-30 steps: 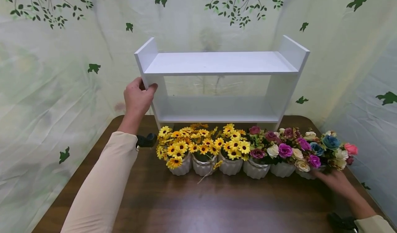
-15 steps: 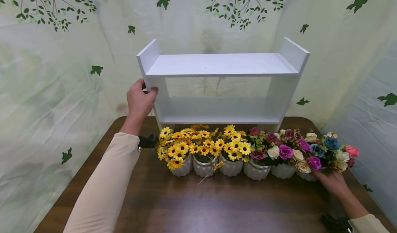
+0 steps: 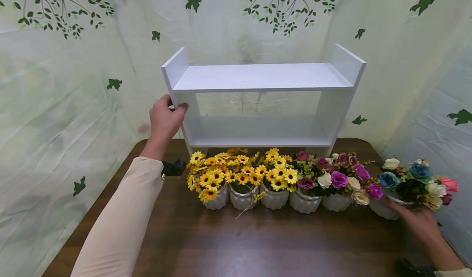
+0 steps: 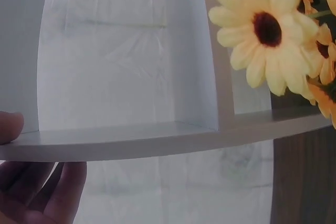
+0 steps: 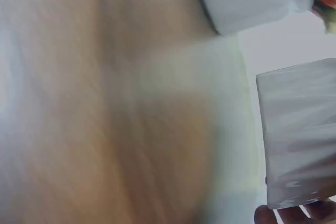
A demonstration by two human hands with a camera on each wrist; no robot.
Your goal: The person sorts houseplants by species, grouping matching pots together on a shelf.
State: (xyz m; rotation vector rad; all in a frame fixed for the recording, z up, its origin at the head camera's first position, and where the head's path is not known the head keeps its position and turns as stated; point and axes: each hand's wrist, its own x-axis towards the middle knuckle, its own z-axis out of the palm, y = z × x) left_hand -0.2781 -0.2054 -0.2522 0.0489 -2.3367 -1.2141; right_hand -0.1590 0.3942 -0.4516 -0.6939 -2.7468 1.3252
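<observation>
My left hand (image 3: pixel 165 119) pinches the left side panel of a white two-tier shelf (image 3: pixel 262 76), thumb on the inner face. In the left wrist view the fingers (image 4: pixel 68 187) lie on the panel's outer side. At the far right my right hand (image 3: pixel 420 223) grips a white flowerpot (image 3: pixel 383 209) holding blue, cream and coral artificial roses (image 3: pixel 420 171). The right wrist view has this pot (image 5: pixel 299 135) large at the right, with fingertips along its edge at the bottom right corner. The palm is hidden under the blooms in the head view.
In front of the shelf stands a row of white pots: yellow daisies (image 3: pixel 214 174) on the left, then purple and cream roses (image 3: pixel 339 179). The brown table (image 3: pixel 258 240) has its right edge close by the right arm. A leaf-printed cloth (image 3: pixel 110 125) hangs behind.
My right hand has moved right with the rightmost pot of roses, parting it from the row. The left hand keeps its hold on the shelf.
</observation>
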